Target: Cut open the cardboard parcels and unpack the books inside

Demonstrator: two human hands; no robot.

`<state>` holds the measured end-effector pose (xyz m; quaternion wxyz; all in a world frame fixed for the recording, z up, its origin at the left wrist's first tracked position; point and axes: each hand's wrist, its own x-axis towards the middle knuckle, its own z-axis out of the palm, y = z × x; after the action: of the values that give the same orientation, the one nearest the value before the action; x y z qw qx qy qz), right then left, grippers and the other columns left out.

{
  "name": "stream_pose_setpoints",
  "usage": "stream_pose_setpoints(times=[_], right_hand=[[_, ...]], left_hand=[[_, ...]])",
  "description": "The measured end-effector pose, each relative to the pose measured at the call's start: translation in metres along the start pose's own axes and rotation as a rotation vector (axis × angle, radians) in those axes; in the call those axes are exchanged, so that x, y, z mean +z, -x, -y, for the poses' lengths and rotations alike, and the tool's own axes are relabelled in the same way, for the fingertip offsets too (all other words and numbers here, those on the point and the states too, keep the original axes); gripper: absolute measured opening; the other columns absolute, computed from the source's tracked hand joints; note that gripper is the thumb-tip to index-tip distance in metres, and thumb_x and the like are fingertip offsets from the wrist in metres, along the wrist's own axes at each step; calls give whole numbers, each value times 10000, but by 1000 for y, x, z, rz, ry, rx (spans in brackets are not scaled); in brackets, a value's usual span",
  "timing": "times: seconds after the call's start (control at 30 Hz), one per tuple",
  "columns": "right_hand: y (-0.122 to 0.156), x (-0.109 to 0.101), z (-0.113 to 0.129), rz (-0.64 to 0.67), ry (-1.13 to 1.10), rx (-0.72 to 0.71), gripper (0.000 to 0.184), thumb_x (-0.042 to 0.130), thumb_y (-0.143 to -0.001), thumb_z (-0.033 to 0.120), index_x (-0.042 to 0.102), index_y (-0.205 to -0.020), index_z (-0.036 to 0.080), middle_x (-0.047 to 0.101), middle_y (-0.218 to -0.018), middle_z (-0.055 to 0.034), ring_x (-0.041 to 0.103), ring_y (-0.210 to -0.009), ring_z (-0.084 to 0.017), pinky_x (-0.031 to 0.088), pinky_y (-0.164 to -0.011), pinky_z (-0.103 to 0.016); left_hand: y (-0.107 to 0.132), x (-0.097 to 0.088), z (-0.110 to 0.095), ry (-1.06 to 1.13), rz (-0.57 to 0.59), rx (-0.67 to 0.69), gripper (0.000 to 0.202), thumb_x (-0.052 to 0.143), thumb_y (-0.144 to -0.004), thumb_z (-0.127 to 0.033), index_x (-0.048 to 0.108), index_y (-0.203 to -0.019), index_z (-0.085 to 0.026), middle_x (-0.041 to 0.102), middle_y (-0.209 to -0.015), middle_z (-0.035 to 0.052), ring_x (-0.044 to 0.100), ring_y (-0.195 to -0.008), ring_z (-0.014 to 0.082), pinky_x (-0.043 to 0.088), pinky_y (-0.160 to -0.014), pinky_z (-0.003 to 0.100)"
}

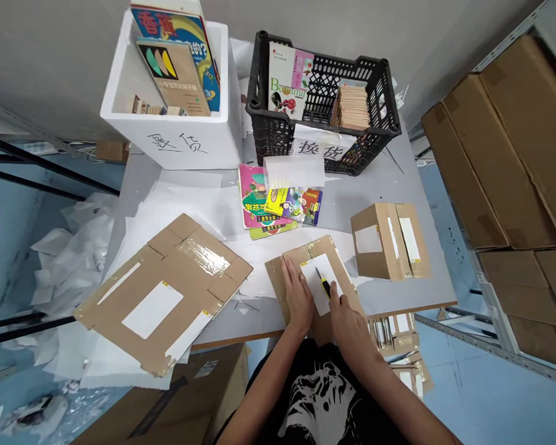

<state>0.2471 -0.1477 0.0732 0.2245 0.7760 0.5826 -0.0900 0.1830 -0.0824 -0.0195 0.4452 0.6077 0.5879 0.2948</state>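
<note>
Cardboard mailer — left hand spread, right hand pinching yellow knife on white label

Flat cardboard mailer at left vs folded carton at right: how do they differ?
The cardboard mailer lies spread flat, while the carton is folded into a box shape. The mailer looks larger than the carton. The mailer shows clear tape across its flaps; the carton shows none plainly. Both are brown cardboard with white labels.
</note>
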Motion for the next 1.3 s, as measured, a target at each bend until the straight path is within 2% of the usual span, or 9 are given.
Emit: stream_pose_setpoints(times=[0.17,0.43,0.77,0.9,1.0,1.07,1.1,1.23,1.3], right_hand=[[34,11,-3,-20,32,20,608,419,-785,-27,407,-1378,106,645,-824,-62,596,-478,-79,466,-443,-150],[81,25,-11,-45,91,10,751,396,-759,-55,273,-1468,163,627,-792,-53,573,-458,-100,465,-432,-194],[116,36,-20,22,72,15,632,411,-741,-80,470,-1337,123,660,-825,-75,572,-450,-101,461,-434,-206],[123,35,-32,51,-47,38,663,411,-732,-96,462,-1348,146,672,-806,-58,600,-465,-116,438,-428,-212],[130,32,-55,-12,-231,84,530,432,-838,45,448,-1351,182,691,-800,-51,618,-470,-148,434,-421,-235],[131,27,-74,-110,-333,184,437,381,-922,202,434,-1355,201,708,-826,-68,637,-497,-179,444,-428,-260],[129,24,-83,-152,-378,239,434,347,-943,265,418,-1367,207,713,-843,-77,648,-519,-194,452,-440,-274],[108,11,-105,-214,-575,379,478,290,-949,370,408,-1375,187,709,-794,-85,653,-560,-223,457,-462,-298],[94,10,-109,-205,-685,392,481,284,-944,377,431,-1357,177,682,-702,-58,631,-531,-210,453,-469,-291]], left_hand=[[0,-1,-1,-26,-13,16,572,204,-978,-370,83,-1507,-189,72,-1589,68,68,-1456,189,145,-1187,392],[0,1,1,-19,-24,34,580,214,-975,-385,74,-1507,-200,55,-1591,61,51,-1457,192,150,-1183,401],[2,1,-2,-14,-2,55,589,203,-972,-407,48,-1511,-224,43,-1593,19,52,-1458,207,127,-1193,403],[2,3,-1,-21,-13,61,579,196,-972,-357,45,-1510,-202,62,-1591,56,59,-1457,192,127,-1190,403],[-5,-3,-8,-153,-25,136,585,259,-951,-263,91,-1504,-180,46,-1585,114,-1,-1456,243,83,-1168,527],[-15,-12,-18,-299,103,308,594,357,-913,-233,202,-1485,-179,110,-1574,142,-42,-1446,297,27,-1125,624],[-20,-16,-23,-355,242,440,591,410,-894,-246,267,-1465,-192,172,-1562,141,-31,-1444,310,15,-1113,642],[-40,-21,-35,-295,933,993,608,595,-778,-458,458,-1349,-300,438,-1450,67,206,-1426,287,117,-1143,561],[-47,-12,-30,-167,1035,1081,576,635,-729,-492,518,-1279,-365,534,-1365,37,365,-1360,271,231,-1132,506]])
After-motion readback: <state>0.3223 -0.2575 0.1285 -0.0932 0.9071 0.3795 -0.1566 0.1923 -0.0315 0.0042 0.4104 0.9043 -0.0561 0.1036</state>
